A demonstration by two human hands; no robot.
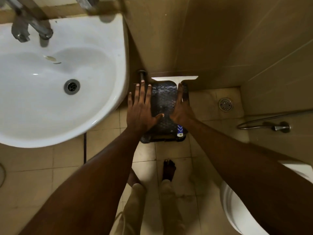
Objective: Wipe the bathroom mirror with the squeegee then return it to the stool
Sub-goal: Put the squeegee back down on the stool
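A white squeegee (175,78) with a blue-and-white handle end lies along the right side of a dark stool (163,99) on the floor, its wide blade at the far end by the wall. My right hand (182,107) covers the middle of the handle, fingers wrapped on it. My left hand (140,107) hovers flat over the stool's left edge, fingers spread, holding nothing. The mirror is out of view.
A white washbasin (105,92) with a metal tap (30,29) fills the left. A floor drain (225,104) and a hose with a wall valve (277,127) sit right of the stool. A toilet rim (237,216) is at lower right. My bare feet stand on beige tiles.
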